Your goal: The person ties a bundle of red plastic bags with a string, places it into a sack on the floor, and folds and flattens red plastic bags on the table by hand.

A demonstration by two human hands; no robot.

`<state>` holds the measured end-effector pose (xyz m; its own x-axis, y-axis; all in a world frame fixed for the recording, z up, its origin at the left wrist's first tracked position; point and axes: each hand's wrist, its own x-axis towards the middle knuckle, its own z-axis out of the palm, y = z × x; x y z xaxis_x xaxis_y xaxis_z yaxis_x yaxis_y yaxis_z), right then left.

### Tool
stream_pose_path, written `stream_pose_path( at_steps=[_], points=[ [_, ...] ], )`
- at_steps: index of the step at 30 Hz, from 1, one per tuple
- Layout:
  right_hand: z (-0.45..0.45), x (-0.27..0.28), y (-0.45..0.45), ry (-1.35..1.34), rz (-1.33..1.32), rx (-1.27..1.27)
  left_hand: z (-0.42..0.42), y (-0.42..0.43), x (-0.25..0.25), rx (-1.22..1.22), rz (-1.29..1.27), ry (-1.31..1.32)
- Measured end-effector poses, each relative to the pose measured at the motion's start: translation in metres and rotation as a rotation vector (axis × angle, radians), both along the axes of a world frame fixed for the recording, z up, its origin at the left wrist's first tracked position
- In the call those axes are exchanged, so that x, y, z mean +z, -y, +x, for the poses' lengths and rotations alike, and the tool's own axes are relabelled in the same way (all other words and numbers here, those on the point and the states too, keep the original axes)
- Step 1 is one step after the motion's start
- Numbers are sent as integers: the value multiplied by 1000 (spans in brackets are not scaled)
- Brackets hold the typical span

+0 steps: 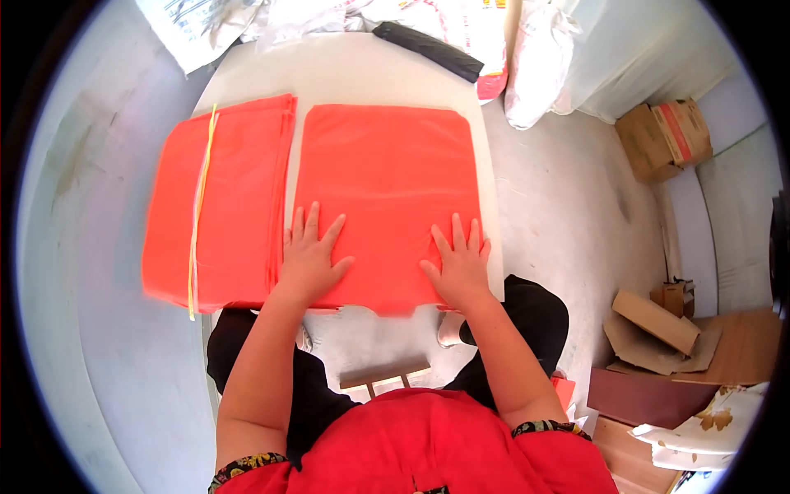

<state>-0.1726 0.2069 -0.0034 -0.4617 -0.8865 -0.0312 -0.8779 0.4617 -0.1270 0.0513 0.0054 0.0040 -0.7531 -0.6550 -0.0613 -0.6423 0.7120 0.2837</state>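
A flat red sheet, which looks like a thin plastic bag point(391, 173), lies spread on the pale table point(329, 62) in front of me. Resting on its near left edge is my left hand point(311, 257), fingers spread. My right hand point(462, 262) lies flat on the near right edge, its fingers also apart. To the left sits a stack of similar red bags point(239, 181), with yellow and white strings point(202, 198) laid across it lengthwise. The near edge of the middle bag hangs slightly past the table edge. Whether it is one bag or several layers, I cannot tell.
A black roll point(428, 51) lies at the table's far right corner. White sacks point(539, 62) stand behind it. Cardboard boxes point(662, 140) are on the floor at right, with flattened cardboard point(658, 333) nearer. A wall point(107, 247) runs along the left.
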Motion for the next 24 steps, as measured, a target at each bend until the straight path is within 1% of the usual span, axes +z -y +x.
stream_pose_path(
  at_steps=[5, 11, 14, 17, 20, 23, 24],
  points=[
    [-2, 2, 18, -16, 46, -11, 1, 6, 1, 13, 37, -21],
    [-9, -7, 19, -76, -23, 18, 2, 12, -5, -3, 37, -79],
    [-10, -14, 14, -74, -109, 41, 2, 15, -2, -19, 48, -77],
    [-19, -18, 11, -49, -162, 71, 1, 18, -2, -10, 48, -85],
    [-22, -19, 12, -41, -153, 55, 1, 17, -3, -11, 32, -86],
    [-14, -13, 12, 4, -198, 2, 2, 17, -5, -17, 21, -100],
    [-10, -10, 10, 92, -210, 73, 2, 18, -6, -25, 14, -104]
  ],
)
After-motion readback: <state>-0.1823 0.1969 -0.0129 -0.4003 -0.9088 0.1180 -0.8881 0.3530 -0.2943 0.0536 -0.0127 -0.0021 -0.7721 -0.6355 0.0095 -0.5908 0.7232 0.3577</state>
